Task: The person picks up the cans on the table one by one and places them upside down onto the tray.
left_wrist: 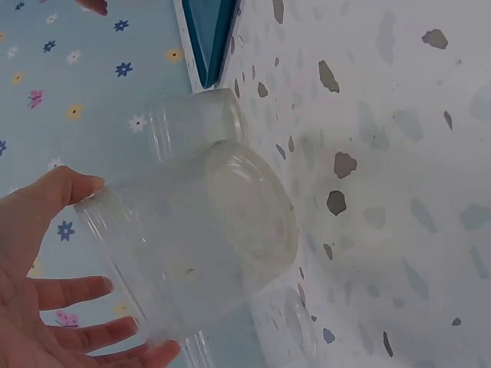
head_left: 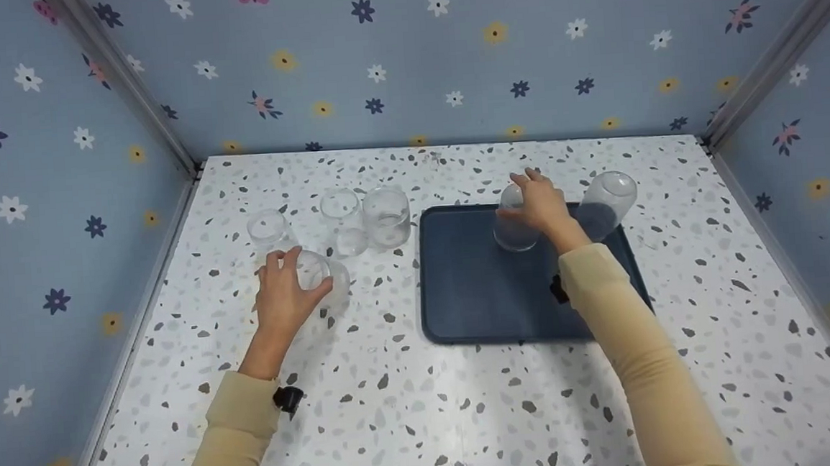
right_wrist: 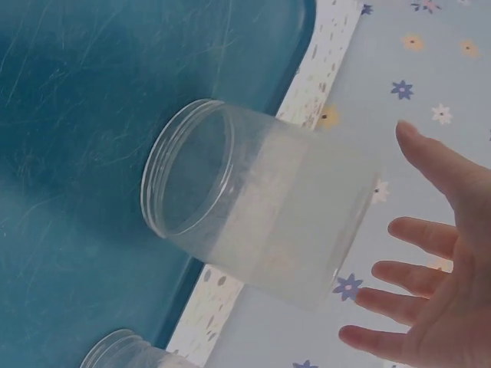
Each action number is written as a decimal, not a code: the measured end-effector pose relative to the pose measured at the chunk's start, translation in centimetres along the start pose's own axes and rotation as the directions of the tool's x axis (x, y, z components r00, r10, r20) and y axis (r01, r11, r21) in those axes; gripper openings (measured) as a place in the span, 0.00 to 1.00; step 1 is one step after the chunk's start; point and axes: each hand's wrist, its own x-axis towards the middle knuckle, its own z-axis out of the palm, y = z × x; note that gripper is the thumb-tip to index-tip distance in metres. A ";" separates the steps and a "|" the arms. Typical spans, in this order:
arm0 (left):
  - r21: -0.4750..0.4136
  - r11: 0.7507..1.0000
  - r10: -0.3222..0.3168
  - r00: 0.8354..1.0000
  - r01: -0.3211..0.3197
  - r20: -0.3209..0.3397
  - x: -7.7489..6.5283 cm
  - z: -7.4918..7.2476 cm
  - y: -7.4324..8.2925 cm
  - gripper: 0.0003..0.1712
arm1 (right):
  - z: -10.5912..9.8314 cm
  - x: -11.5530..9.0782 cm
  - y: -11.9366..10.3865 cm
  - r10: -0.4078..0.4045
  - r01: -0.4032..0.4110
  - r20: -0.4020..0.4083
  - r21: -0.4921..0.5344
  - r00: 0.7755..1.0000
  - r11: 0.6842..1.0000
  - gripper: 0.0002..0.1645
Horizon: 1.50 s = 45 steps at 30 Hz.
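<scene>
My left hand (head_left: 283,295) grips a clear jar (left_wrist: 184,238) by its rim, thumb on one side and fingertips on the other. In the left wrist view this jar's base points toward the speckled table. On the dark blue tray (head_left: 491,297) a second clear jar (right_wrist: 268,199) stands upside down, its threaded mouth on the tray. Beside it my right hand (right_wrist: 449,257) has its fingers spread, apart from the jar's base in the right wrist view. Another upside-down jar (head_left: 606,203) stands at the tray's far right corner.
Several more clear jars, among them a left one (head_left: 268,229), a middle one (head_left: 341,207) and a right one (head_left: 387,219), stand on the table left of the tray. Flower-patterned panels (head_left: 405,68) wall the table at the back and both sides.
</scene>
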 end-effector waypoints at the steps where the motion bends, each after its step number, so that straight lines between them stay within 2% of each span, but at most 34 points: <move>1: -0.006 1.000 0.007 1.000 -0.007 -0.007 0.0 0.1 0.1 0.38 | 0.0 -0.1 -0.1 -0.009 0.009 -0.012 0.012 1.000 1.000 0.45; 13: -0.145 0.983 0.101 0.991 -0.112 -0.084 0.0 2.1 0.9 0.37 | 0.7 -1.4 -1.8 -0.116 0.144 -0.169 0.165 0.979 0.976 0.38; 18: -0.209 0.964 0.139 0.981 -0.165 -0.132 0.0 3.1 1.4 0.36 | 1.2 -2.0 -2.6 -0.158 0.211 -0.259 0.193 0.953 0.958 0.36; 22: -0.250 0.946 0.165 0.969 -0.207 -0.182 0.0 3.9 1.9 0.35 | 1.6 -2.5 -2.9 -0.201 0.289 -0.332 0.240 0.922 0.927 0.33; 27: -0.333 0.916 0.164 0.967 -0.223 -0.196 0.0 4.8 2.4 0.35 | 2.3 -3.1 -3.3 -0.232 0.363 -0.412 0.275 0.881 0.890 0.31; 33: -0.424 0.878 0.154 0.970 -0.221 -0.188 0.0 5.6 3.2 0.35 | 3.5 -3.7 -3.6 -0.296 0.469 -0.455 0.333 0.840 0.818 0.29; 35: -0.443 0.869 0.151 0.971 -0.220 -0.185 -0.1 5.8 3.6 0.35 | 3.9 -3.9 -3.7 -0.311 0.485 -0.451 0.347 0.837 0.803 0.30; 39: -0.488 0.841 0.161 0.969 -0.234 -0.187 -0.1 6.2 4.2 0.35 | 4.6 -4.3 -3.8 -0.317 0.484 -0.426 0.375 0.847 0.791 0.30; 43: -0.542 0.801 0.175 0.965 -0.256 -0.197 -0.1 6.9 4.7 0.34 | 5.2 -4.5 -3.8 -0.333 0.505 -0.430 0.391 0.839 0.770 0.30; 45: -0.578 0.772 0.179 0.963 -0.265 -0.201 0.0 7.2 4.9 0.33 | 5.5 -4.7 -3.8 -0.350 0.527 -0.435 0.403 0.830 0.748 0.30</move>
